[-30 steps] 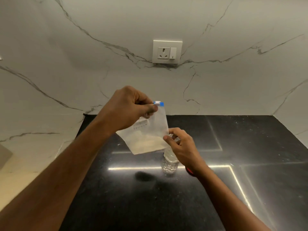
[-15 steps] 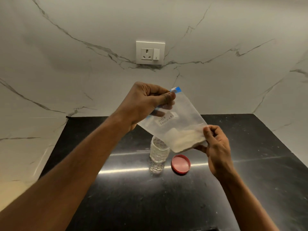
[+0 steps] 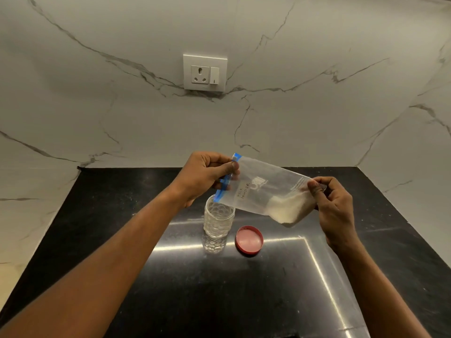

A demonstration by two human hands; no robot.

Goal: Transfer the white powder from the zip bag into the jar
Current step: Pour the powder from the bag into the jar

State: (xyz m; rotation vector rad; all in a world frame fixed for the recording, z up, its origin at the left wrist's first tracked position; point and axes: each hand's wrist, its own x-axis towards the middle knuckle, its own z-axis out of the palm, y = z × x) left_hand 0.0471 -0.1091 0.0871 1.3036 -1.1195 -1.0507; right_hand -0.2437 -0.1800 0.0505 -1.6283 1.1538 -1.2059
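A clear zip bag (image 3: pixel 266 191) with a blue zip strip lies almost sideways in the air, held by both hands. My left hand (image 3: pixel 202 176) pinches its zip end, which hangs just over the mouth of the jar. My right hand (image 3: pixel 334 206) grips the bottom end, where the white powder (image 3: pixel 290 208) sits in the lower corner. The jar (image 3: pixel 218 225) is clear, dimpled, upright and lidless on the black counter, with no powder visible in it. Its red lid (image 3: pixel 249 239) lies upside down just right of the jar.
The black glossy counter (image 3: pixel 244 289) is walled by white marble at the back and on both sides. A white wall socket (image 3: pixel 205 72) sits on the back wall above the hands.
The bag has swung from hanging nearly upright to lying sideways. My right hand moved right to the bag's bottom, uncovering the jar and the lid. The zip end dropped toward the jar mouth.
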